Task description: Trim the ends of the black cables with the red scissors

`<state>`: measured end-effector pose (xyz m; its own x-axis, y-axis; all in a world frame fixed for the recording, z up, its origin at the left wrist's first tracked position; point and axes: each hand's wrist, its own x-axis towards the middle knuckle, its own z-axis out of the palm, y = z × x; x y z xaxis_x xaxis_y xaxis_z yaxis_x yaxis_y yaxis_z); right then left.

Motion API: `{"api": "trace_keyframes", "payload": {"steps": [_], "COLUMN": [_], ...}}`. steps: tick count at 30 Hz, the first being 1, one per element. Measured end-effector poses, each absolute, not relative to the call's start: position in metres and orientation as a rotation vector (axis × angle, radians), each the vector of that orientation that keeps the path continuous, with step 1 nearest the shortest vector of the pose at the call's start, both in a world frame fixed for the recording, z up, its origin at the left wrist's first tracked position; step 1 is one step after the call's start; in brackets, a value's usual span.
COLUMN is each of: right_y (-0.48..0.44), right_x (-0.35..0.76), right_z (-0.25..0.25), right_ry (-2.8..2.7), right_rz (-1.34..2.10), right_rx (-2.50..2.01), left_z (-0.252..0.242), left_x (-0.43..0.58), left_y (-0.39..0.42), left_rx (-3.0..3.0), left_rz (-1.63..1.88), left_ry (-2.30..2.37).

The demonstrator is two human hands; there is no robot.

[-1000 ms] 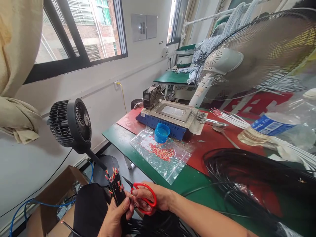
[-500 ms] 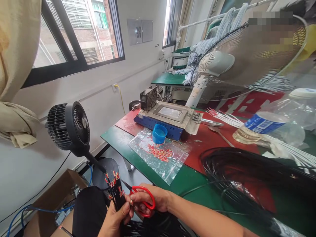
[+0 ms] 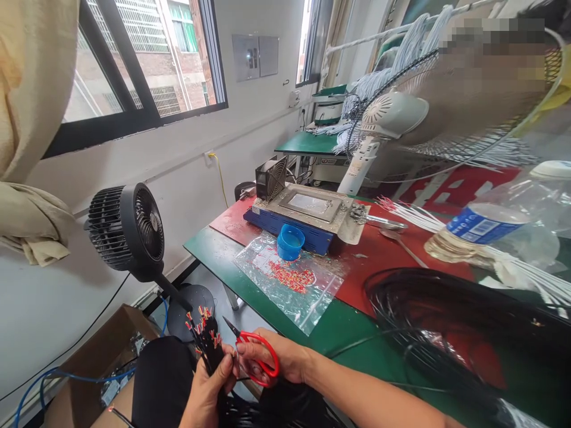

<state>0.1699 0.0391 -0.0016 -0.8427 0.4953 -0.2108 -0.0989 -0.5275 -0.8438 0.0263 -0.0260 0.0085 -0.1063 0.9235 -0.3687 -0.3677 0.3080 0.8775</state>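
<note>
My left hand (image 3: 209, 383) is closed around a bundle of black cables (image 3: 209, 342). The bundle's upper ends show short red and yellow wire tips. My right hand (image 3: 263, 359) holds scissors with red handles (image 3: 273, 364), their dark pointed blades aimed up and left beside the bundle. The fingertips of both hands meet near a cable end, too small to make out clearly. More black cables (image 3: 241, 413) hang below the hands across the lap.
A plastic bag (image 3: 312, 309) with red and yellow bits lies on the green table, near a blue cup (image 3: 289, 242) and a blue-sided heating unit (image 3: 285, 226). Coiled black cable (image 3: 401, 297) and a bottle (image 3: 482, 226) are at right. A black fan (image 3: 147, 226) stands left.
The scissors and right fingertips have shifted slightly away from the bundle's wire tips. A dark cable piece now shows below the fingers. Both hands keep their holds.
</note>
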Motion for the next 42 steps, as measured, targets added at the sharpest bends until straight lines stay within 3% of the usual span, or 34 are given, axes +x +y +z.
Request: {"api": "trace_keyframes", "payload": {"steps": [30,42], "right_y": [0.041,0.04], "right_x": [0.171,0.17], "right_z": [0.005,0.005], "right_ry": [-1.16,-1.191], "right_rz": [2.523,2.385], "right_rx": [-0.67,-0.768], "left_z": [0.0,-0.004], "left_x": [0.021,0.02], "left_y": [-0.028,-0.026], "left_rx": [0.71,0.686], "left_rz": [1.215,1.215], "left_ry": [1.205,1.295]}}
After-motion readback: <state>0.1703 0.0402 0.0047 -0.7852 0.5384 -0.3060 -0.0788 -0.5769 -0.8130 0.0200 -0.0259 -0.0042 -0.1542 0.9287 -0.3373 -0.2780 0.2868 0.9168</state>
